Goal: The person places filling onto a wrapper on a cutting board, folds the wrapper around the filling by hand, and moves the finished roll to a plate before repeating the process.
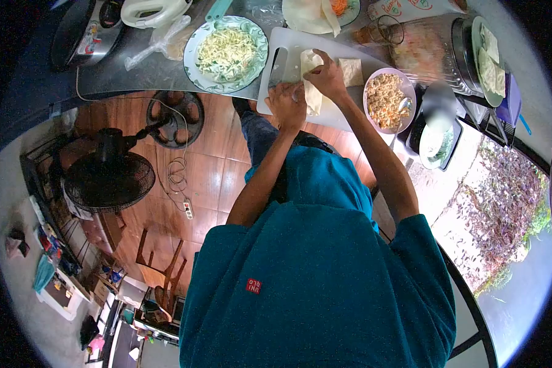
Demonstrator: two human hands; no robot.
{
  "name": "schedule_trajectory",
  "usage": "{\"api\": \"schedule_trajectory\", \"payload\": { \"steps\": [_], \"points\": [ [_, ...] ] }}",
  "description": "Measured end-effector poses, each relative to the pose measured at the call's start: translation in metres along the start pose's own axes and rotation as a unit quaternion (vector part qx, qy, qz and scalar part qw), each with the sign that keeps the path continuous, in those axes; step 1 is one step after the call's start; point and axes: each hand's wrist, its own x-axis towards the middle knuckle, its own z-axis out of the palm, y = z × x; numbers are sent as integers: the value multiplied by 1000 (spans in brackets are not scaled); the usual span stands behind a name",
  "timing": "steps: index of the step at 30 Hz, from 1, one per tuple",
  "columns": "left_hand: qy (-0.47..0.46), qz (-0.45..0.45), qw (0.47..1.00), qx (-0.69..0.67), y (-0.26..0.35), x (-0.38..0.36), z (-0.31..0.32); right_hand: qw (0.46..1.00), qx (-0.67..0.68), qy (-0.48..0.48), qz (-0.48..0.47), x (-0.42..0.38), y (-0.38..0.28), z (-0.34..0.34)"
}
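Observation:
A pale, thin wrapper sheet point(313, 98) lies lengthwise on the white cutting board point(333, 115). My right hand point(326, 76) pinches the sheet's upper part, fingers bent together. My left hand point(286, 104) rests on the board at the sheet's left edge, its fingers spread; whether they touch the sheet is hard to tell. Right of my right hand lies a folded pale piece point(351, 72). A pink bowl point(367, 109) of brown, chopped filling with a spoon point(405, 104) stands by the board's right end. Left of the board is a patterned plate point(191, 56) of shredded pale vegetable.
Behind the board is a plate point(352, 12) with wrapper sheets and something orange. A glass point(389, 29) stands at the back right, near a green plate point(479, 37) of folded pieces. A plastic bag point(159, 46) lies back left. A black fan point(110, 175) stands left on the floor.

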Motion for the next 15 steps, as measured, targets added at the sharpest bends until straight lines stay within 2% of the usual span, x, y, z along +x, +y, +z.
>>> {"api": "schedule_trajectory", "payload": {
  "steps": [2,4,14,15],
  "points": [
    [-22,-9,1000,-7,-2,0,2,1000,1,0,-3,-1,1,0],
    [32,15,999,-12,-3,0,4,1000,-5,-10,22,-1,0,-1],
    [6,3,1000,11,3,2,-1,1000,-26,-5,6,-2,1,2],
    [5,-7,1000,5,5,3,-1,999,-26,-5,-30,-3,5,4]
  ]
}}
